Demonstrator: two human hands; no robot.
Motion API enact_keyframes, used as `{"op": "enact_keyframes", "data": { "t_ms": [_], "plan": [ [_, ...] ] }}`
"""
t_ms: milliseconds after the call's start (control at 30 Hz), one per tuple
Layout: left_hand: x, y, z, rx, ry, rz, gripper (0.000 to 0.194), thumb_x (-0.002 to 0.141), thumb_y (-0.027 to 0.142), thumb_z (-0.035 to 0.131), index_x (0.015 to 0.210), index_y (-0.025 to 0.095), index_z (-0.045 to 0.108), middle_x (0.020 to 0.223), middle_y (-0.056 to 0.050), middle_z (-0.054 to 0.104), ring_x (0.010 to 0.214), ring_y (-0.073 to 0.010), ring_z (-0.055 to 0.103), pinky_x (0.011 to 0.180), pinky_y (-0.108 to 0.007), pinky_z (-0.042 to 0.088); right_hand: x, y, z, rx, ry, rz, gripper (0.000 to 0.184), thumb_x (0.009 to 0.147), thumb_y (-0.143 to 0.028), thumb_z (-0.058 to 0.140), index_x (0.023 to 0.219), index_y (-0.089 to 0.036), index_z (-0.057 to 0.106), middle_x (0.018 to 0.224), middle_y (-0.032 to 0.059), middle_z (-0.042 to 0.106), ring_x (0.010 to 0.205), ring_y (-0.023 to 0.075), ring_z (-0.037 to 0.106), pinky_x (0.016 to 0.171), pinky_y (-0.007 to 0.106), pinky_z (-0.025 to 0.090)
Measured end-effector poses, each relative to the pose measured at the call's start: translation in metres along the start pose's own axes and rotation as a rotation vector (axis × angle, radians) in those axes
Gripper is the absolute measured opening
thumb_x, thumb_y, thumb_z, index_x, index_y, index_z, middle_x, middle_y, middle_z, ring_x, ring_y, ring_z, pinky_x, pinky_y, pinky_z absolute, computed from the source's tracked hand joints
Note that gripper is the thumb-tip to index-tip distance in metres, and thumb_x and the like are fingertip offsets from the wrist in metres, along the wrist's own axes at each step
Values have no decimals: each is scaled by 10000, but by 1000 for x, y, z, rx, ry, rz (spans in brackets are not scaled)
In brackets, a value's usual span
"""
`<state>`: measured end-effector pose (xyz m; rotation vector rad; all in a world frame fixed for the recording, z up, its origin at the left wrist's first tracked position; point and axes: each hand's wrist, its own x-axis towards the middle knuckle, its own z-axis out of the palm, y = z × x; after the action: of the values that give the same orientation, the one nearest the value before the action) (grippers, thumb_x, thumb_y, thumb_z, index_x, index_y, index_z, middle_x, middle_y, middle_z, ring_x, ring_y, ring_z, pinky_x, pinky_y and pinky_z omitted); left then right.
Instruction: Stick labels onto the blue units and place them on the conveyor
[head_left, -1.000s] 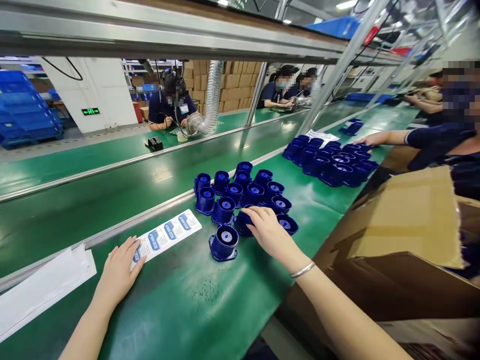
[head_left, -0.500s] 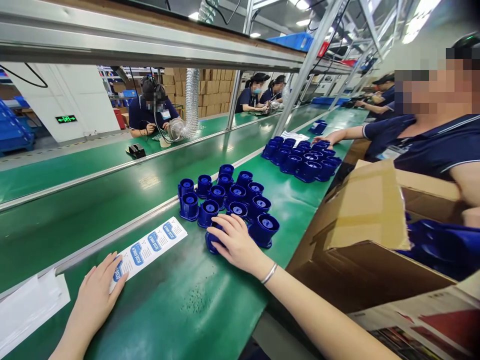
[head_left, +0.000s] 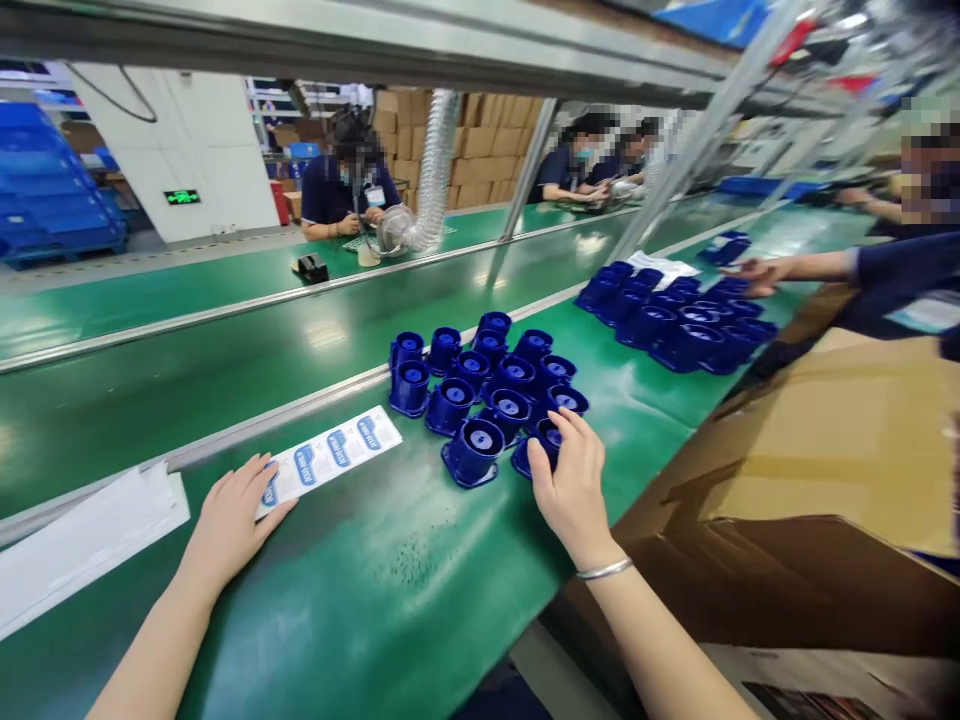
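My left hand [head_left: 236, 522] lies over the near end of a white strip of blue-printed labels [head_left: 341, 455], fingers stretched out flat. A cluster of blue cup-shaped plastic parts [head_left: 450, 402] stands on the green work surface ahead, each with a round disc inside its rim. My right hand [head_left: 574, 480] has its thumb and fingers around the blue cup-shaped part [head_left: 523, 460] at the cluster's near right corner, and hides part of it. Just left of that hand stands another blue part [head_left: 472, 452] with a flanged base.
White paper sheets [head_left: 97, 540] lie at the left. Further right is a second blue cluster [head_left: 675, 315], with a co-worker's hand [head_left: 757, 275] near it. An open cardboard box [head_left: 832, 470] stands beside the bench's right edge. A metal rail [head_left: 300, 408] runs behind the labels.
My right hand has left one blue part at the cluster's front and moved right to the corner part. My left hand stays on the labels. The view has turned right.
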<state>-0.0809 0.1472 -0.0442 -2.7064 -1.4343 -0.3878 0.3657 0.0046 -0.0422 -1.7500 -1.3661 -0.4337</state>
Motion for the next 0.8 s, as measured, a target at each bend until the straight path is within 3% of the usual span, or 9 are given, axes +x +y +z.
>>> {"op": "enact_keyframes", "data": {
  "t_ms": [133, 300, 367, 400, 467, 567, 667, 733, 800],
  "plan": [
    [-4, 12, -9, -27, -42, -20, 652, 956, 647, 430, 1375, 169, 571, 1482, -172, 557, 1396, -359, 493, 1141, -571, 393, 0, -9, 3, -3, 2, -67, 436, 1077, -415, 404, 1415, -148, 470, 1367, 219, 503, 1329, 396, 448, 1113, 666, 328],
    [-18, 16, -12, -31, -60, -42, 609, 977, 591, 452, 1390, 154, 550, 1485, -165, 557, 1410, -326, 482, 1147, -533, 395, 11, -37, -19, -104, 108, -105, 461, 1032, -384, 537, 1415, -131, 510, 1425, 247, 478, 1382, 471, 376, 1106, 703, 314],
    [-26, 15, -13, -35, -67, -36, 596, 981, 578, 458, 1391, 155, 547, 1479, -165, 563, 1409, -316, 485, 1149, -523, 393, 19, -56, -24, 28, 91, -210, 422, 1015, -323, 577, 1405, -171, 519, 1387, 211, 529, 1336, 430, 458, 1111, 651, 357],
    [-29, 14, -14, -35, -72, -30, 594, 981, 577, 463, 1393, 158, 546, 1481, -166, 560, 1409, -311, 487, 1152, -519, 391, 23, -67, -22, 138, 19, -290, 398, 1018, -296, 575, 1398, -195, 516, 1344, 183, 569, 1287, 391, 518, 1099, 603, 403],
    [-35, 11, -15, -31, -87, -20, 585, 980, 575, 472, 1392, 166, 546, 1487, -166, 554, 1400, -303, 500, 1154, -514, 391, 30, -88, -6, 319, -225, -470, 362, 1030, -276, 566, 1382, -216, 508, 1287, 146, 612, 1218, 325, 584, 1067, 510, 478],
    [-39, 0, -17, -12, -98, -17, 560, 982, 565, 476, 1378, 178, 557, 1481, -172, 558, 1366, -311, 537, 1133, -530, 413, 33, -117, 45, 320, -601, -730, 478, 1004, -332, 642, 1408, -142, 470, 1406, 191, 537, 1300, 325, 527, 1096, 480, 479],
    [-39, -14, -19, 1, -85, -11, 560, 983, 558, 477, 1354, 150, 574, 1454, -201, 574, 1330, -338, 570, 1089, -540, 458, 28, -135, 102, 272, -682, -813, 622, 920, -373, 767, 1403, -106, 480, 1425, 232, 522, 1335, 380, 495, 1050, 537, 502],
    [-40, -21, -19, -4, -71, 10, 570, 979, 558, 489, 1338, 125, 583, 1433, -217, 588, 1320, -344, 578, 1072, -530, 480, 24, -141, 128, 278, -678, -834, 587, 907, -356, 788, 1363, -105, 517, 1387, 228, 560, 1312, 378, 522, 1026, 539, 514],
    [-42, -26, -20, -15, -56, 40, 581, 959, 567, 528, 1333, 125, 586, 1422, -214, 599, 1324, -340, 576, 1069, -516, 492, 22, -142, 141, 290, -666, -860, 484, 921, -311, 777, 1301, -103, 561, 1325, 215, 608, 1238, 354, 582, 1011, 514, 523]
  ]
}}
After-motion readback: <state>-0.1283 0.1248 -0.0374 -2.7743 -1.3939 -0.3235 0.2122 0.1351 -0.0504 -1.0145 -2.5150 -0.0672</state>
